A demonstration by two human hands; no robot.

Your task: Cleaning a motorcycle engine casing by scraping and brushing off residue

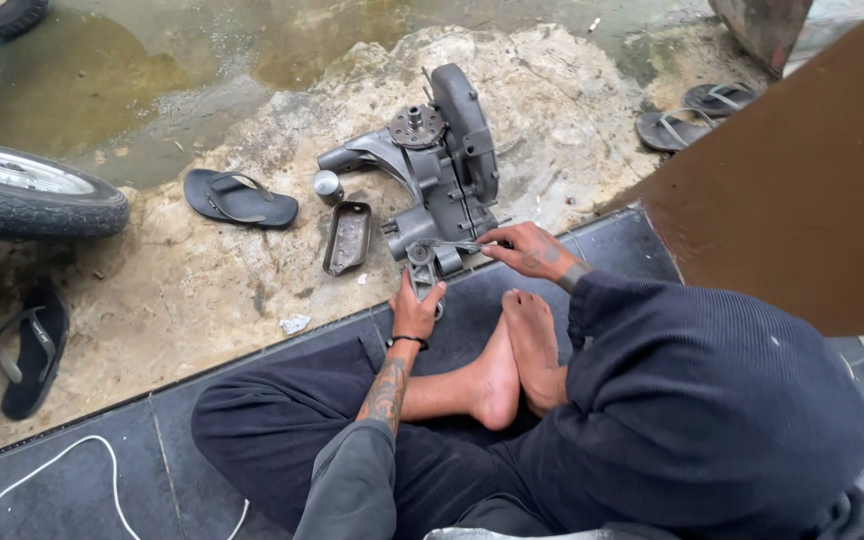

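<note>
Crossed legs in dark trousers [672, 400], bare feet [517, 365] nearest. Left hand [416, 310] clasps the lower end of the grey engine casing [442, 170] lying on the concrete floor [202, 280]. Right hand [530, 250] grips a slim metal tool [452, 243] against it.

Grey metal engine casing [439, 165] with round hub, on its side on sandy ground beside dark tiles

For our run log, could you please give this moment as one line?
left hand: steadies engine casing | right hand: holds slim metal tool on casing | metal tray beside
</note>
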